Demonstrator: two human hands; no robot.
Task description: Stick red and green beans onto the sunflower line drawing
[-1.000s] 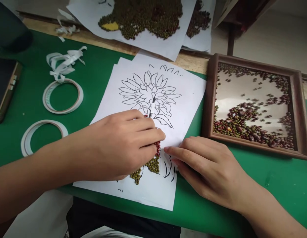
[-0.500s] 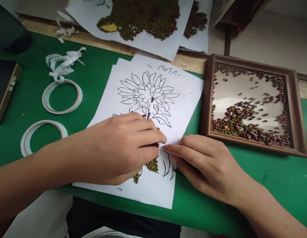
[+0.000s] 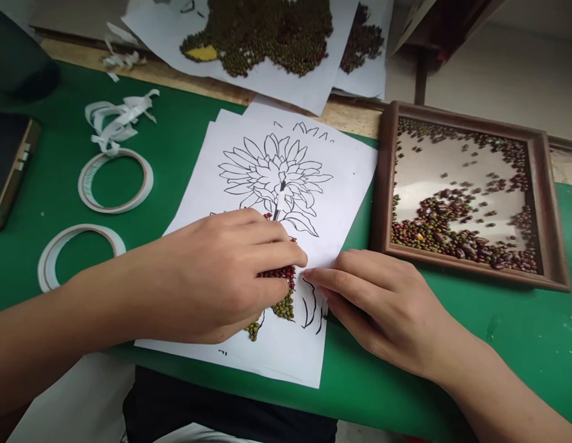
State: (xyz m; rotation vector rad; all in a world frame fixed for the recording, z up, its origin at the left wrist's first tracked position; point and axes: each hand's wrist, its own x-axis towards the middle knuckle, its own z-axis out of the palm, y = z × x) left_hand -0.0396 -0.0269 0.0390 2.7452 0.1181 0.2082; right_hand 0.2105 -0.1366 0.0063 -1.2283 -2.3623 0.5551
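A white sheet with a black-line flower drawing (image 3: pixel 249 166) lies in front of me. Red beans (image 3: pixel 283 274) and green mung beans (image 3: pixel 283 306) cover patches of its lower part. Over these patches rests my left hand (image 3: pixel 221 271), fingers stretched out and a little apart, its thumb hidden. My right hand (image 3: pixel 382 301) is at the sheet's right side, index finger and thumb drawn close together near the left fingertips. Whatever those right fingertips hold, if anything, is too small to make out.
To the right, a brown frame tray (image 3: pixel 470 261) contains loose mixed beans. Two tape rolls (image 3: pixel 148 184) and curled white strips (image 3: pixel 115 120) lie left on the green table. A phone (image 3: pixel 9 169) sits at the left edge. Bean-covered papers (image 3: pixel 286 92) are at the back.
My left fingers have shifted slightly, so more of the red beans shows between them. My right hand has barely moved.
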